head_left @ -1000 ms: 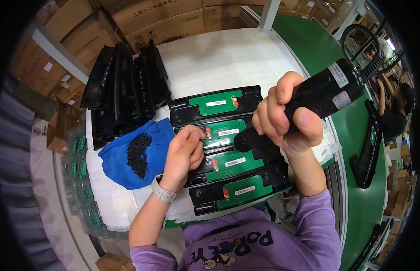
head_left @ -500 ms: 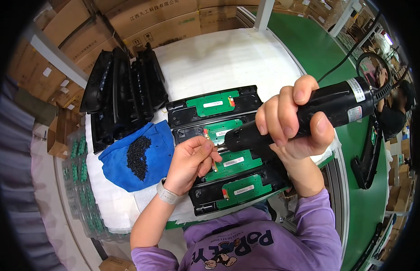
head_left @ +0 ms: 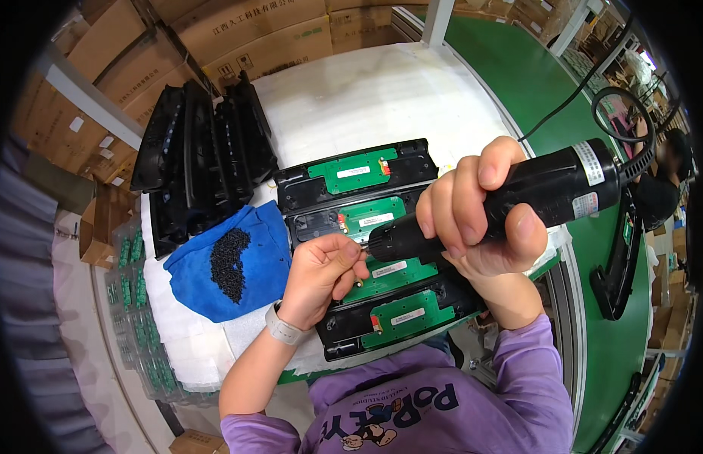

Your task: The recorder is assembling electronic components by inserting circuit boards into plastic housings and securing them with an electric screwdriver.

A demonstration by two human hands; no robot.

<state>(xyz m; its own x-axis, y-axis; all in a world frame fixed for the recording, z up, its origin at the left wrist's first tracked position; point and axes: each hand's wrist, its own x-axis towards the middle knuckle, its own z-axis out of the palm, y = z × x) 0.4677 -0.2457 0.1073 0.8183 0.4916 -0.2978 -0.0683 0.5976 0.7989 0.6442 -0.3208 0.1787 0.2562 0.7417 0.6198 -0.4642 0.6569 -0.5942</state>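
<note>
My right hand (head_left: pixel 484 212) is wrapped around a black electric screwdriver (head_left: pixel 548 185), whose cord leaves its rear end. The tool lies nearly level, with its nose pointing left. At the bit, the thumb and fingers of my left hand (head_left: pixel 325 268) are pinched together; whatever small thing they hold is hidden. Below both hands several black plastic housings (head_left: pixel 344 346) lie in a row, each with a green circuit board (head_left: pixel 409 316). The hands and the tool cover parts of the middle ones. Left of my left hand, a pile of small black screws (head_left: pixel 229 265) rests on a blue cloth (head_left: pixel 189 276).
More black housings (head_left: pixel 189 151) stand stacked at the far left of the white-covered table (head_left: pixel 366 83). Trays of green boards (head_left: pixel 143 333) sit beyond its left edge. A green surface (head_left: pixel 487 60) runs along the right, carrying another black part (head_left: pixel 612 291). Cardboard boxes (head_left: pixel 268 38) rise behind.
The screwdriver and my right hand have moved slightly left, the tool's rear end dipping a little. My left hand keeps its pinch by the bit. The whole view has shifted slightly.
</note>
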